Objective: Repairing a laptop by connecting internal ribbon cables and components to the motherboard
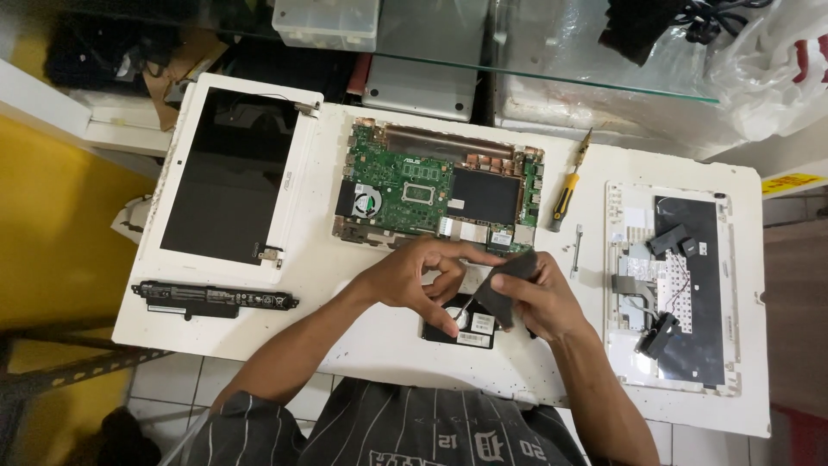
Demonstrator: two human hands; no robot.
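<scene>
White desk [259,332], pitted and speckled, set over tiled floor [172,380]; yellow wall or panel [52,216] along the left, a glass shelf edge [517,73] running above the far side.

Spread across the top: screen lid [228,177] at far left, long black battery [211,299] just below it near the front-left edge, green motherboard [435,185] in the middle, yellow-handled screwdriver [567,192] just right of it, keyboard cover [673,289] face down at the right, nearly to the desk's right edge.

Near the front centre — a black hard drive [461,330] flat on the desk, partly under both hands. Left hand [414,276] arched above it, fingers curled, fingertips touching a thin tool; grip on it not clear. Right hand [539,298] closed around a dark grey pad [509,280], held just above the drive.

Bare desk between battery and drive, and a strip along the front edge — little spare room at the right.
</scene>
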